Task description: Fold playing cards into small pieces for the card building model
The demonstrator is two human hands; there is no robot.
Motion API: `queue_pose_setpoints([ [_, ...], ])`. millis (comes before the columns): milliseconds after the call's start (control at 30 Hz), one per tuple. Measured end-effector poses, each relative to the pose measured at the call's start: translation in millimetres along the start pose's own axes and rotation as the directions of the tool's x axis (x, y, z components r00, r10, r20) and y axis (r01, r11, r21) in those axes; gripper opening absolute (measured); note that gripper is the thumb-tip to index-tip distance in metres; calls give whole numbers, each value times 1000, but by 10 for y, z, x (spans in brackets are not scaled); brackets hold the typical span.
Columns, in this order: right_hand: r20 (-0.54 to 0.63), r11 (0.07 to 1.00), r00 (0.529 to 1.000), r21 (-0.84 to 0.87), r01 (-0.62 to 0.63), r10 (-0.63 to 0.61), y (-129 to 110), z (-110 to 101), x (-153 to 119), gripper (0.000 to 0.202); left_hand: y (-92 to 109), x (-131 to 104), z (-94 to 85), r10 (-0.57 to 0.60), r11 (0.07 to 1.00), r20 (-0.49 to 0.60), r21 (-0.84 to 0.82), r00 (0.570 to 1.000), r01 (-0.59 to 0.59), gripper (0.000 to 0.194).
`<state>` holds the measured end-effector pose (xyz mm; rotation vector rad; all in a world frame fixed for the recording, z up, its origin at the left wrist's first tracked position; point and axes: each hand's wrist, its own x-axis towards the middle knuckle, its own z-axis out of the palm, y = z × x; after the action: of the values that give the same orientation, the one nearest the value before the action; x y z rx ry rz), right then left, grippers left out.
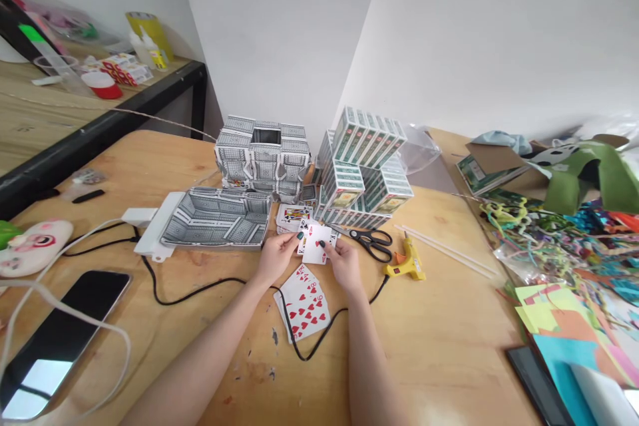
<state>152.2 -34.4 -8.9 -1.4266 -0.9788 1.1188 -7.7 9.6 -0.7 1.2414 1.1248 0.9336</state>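
Several playing cards (315, 249) are held up between my two hands, a white ace with red pips in front and a king partly behind it. My left hand (278, 254) pinches them at the left edge. On the right edge, the fingers of my right hand (343, 264) are closed on the same cards. Below them a fan of heart cards (307, 309) lies on the table, with a black cord crossing it. Just behind my left hand is a face-up pile of cards (293, 216). Black-handled scissors (372, 239) lie beyond my right hand.
A yellow glue gun (407, 263) rests right of the scissors, near white glue sticks (444, 249). Behind stand a card-covered box (264, 156) and stacked card packs (367, 163). A card-lined tray (219, 219) and a phone (64, 339) lie left; coloured paper (564, 326) lies right.
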Motion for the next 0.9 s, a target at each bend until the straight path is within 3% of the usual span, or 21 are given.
queue_pose_setpoints([
  [133,-14,1000,1000,19,-2,2,37,-28,15,30,2,16,-30,-114,959,141,-243,983,146,31],
  [367,-76,997,996,-68,48,-53,58,-26,6,33,21,29,-51,-171,914,243,-322,955,246,28],
  [767,-112,987,991,-152,56,-73,75,-1,6,34,58,52,-43,-185,922,315,-273,931,276,36],
  [900,-130,982,989,-183,45,-69,90,7,1,34,94,62,-29,-157,959,289,-184,944,216,40],
])
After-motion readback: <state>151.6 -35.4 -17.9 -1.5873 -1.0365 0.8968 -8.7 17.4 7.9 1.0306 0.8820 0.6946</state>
